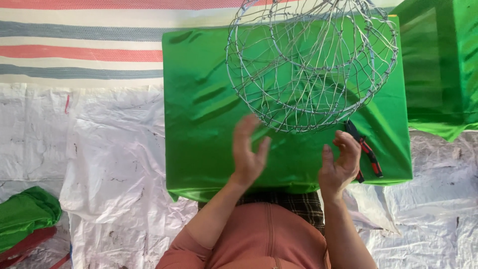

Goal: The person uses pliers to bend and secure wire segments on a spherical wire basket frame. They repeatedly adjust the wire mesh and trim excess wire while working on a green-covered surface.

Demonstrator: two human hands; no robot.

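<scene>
A round wire frame (311,65) of thin silver wire rests on a block covered in shiny green fabric (199,109). My left hand (247,152) is raised just below the frame's near edge, fingers apart and blurred, holding nothing. My right hand (340,164) hovers beside it, fingers loosely curled and empty. Red-handled pliers (366,149) lie on the green fabric just right of my right hand, under the frame's lower right rim.
A second green-covered block (443,65) stands at the right. White crumpled plastic sheeting (109,164) covers the floor, with a striped mat (74,45) beyond. Folded green and red cloth (25,219) lies at the lower left.
</scene>
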